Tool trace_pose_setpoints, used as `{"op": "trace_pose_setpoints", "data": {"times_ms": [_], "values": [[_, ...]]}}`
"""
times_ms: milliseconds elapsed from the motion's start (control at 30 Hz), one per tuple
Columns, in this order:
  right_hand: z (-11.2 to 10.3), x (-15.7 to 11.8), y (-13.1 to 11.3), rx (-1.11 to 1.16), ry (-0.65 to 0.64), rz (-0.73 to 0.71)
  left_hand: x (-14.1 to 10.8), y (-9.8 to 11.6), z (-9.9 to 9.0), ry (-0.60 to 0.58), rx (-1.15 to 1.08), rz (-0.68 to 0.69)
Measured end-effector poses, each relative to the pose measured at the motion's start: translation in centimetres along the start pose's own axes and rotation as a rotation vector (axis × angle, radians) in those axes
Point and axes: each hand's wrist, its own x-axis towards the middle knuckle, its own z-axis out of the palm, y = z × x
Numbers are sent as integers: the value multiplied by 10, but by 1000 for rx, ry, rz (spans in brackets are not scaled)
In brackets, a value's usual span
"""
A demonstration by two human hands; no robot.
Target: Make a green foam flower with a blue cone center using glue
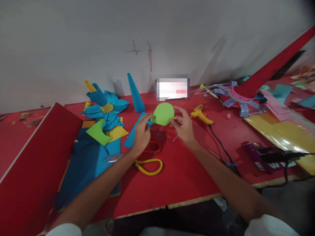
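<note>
A roundish piece of light green paper (163, 114) is held up over the table between both hands. My left hand (142, 132) pinches its left edge, and my right hand (183, 126) grips the right edge with thumb and fingers. Beneath my left wrist lie scissors with red and yellow handles (149, 167), their blades partly hidden by the forearm. A strip of blue paper (133, 136) lies behind my left hand. Behind it stands a blue paper cone (136, 93). Right of my right hand rests a yellow glue gun (202, 114) with a black cord.
A blue and yellow paper flower (105, 105) and cut green paper (99, 132) lie left, near blue sheets (86, 167) and a red panel (36, 164). A blurred-out screen (173, 88) leans on the wall. To the right are a purple box (261, 157) and a red cone (268, 65).
</note>
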Motion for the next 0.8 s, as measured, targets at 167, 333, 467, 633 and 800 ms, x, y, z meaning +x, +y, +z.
{"op": "trace_pose_setpoints", "data": {"times_ms": [167, 333, 467, 633, 800], "values": [[-2, 1, 1, -129, 51, -38, 1, 4, 4, -88, -12, -49], [0, 0, 3, -160, 10, -58, 2, 9, 5, -149, -77, -49], [0, -1, 2, -189, -19, -38, 2, 8, 6, -157, -102, -59], [0, -2, -1, -175, -37, -25, 2, 6, 4, -103, -65, -68], [2, -2, -2, -176, -42, -35, 2, -1, 5, 63, -63, -242]]}}
